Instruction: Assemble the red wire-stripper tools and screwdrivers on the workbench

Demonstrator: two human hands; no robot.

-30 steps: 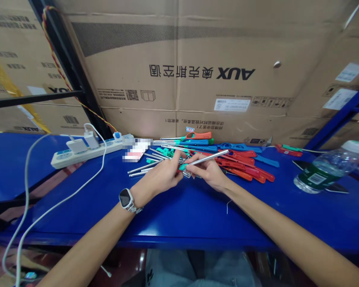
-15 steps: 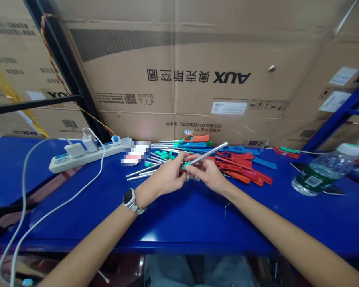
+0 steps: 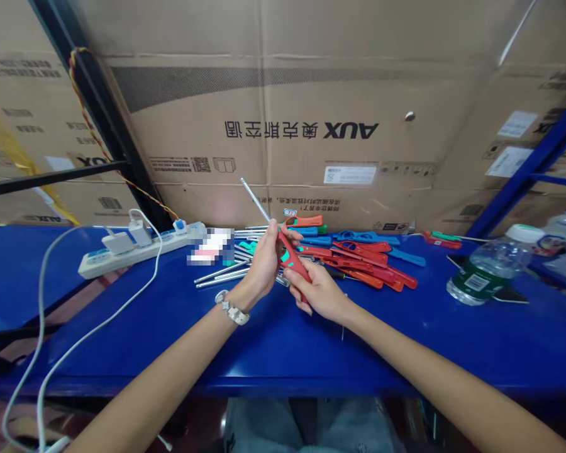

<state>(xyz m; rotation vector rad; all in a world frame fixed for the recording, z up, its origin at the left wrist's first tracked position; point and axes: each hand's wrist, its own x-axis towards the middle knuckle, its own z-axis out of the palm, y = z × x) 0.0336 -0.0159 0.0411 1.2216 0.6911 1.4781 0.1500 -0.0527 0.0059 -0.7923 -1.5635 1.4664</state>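
Your left hand [image 3: 264,263] is pinching the red lighter [image 3: 297,267] near its rod [image 3: 255,199]; your right hand's [image 3: 326,293] fingers are wrapping its handle; tabletop [image 3: 287,343] is extending to the near edge [image 3: 311,381]

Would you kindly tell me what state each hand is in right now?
Left hand: holding the red lighter near its tube.
Right hand: closed on the same lighter's handle.

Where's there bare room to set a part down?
Free blue surface: between left forearm and right forearm; between right forearm and bottle; between left forearm and white cable. Crowded: back middle, piled with metal tubes, red handles and blue handles.
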